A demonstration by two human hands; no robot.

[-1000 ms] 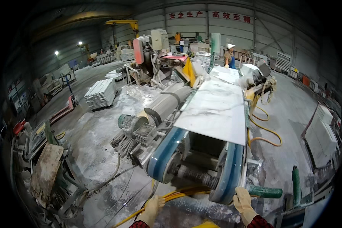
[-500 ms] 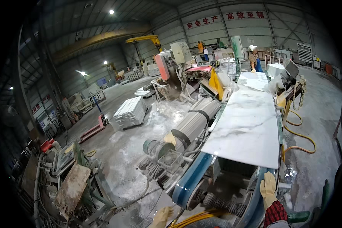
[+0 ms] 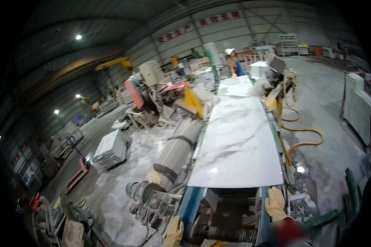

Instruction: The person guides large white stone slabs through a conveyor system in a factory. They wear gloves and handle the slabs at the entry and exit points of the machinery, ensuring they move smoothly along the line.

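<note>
A wide white marble slab (image 3: 239, 152) with grey veins lies flat on the conveyor, its near edge facing me. Below that edge, my right hand (image 3: 276, 203), in a cream rubber glove, rests on the right blue belt (image 3: 263, 222), fingers stretched forward just short of the slab. My left hand (image 3: 173, 232), gloved the same way, is at the outer side of the left blue belt (image 3: 190, 210). Its fingers look extended and hold nothing; whether it touches the belt I cannot tell. Between the belts shows a dark gap with a ribbed roller (image 3: 226, 234).
A motor (image 3: 146, 192) and a long grey covered bundle (image 3: 175, 150) flank the conveyor's left. Stacked white slabs (image 3: 110, 149) stand farther left. A yellow hose (image 3: 309, 143) loops over the right floor, near green pipes (image 3: 323, 219). A co-worker (image 3: 234, 64) stands at the conveyor's far end.
The view has swung right, so the scene has shifted left. My left hand has come up beside the left belt; my right hand stays at the right belt, near the slab's edge.
</note>
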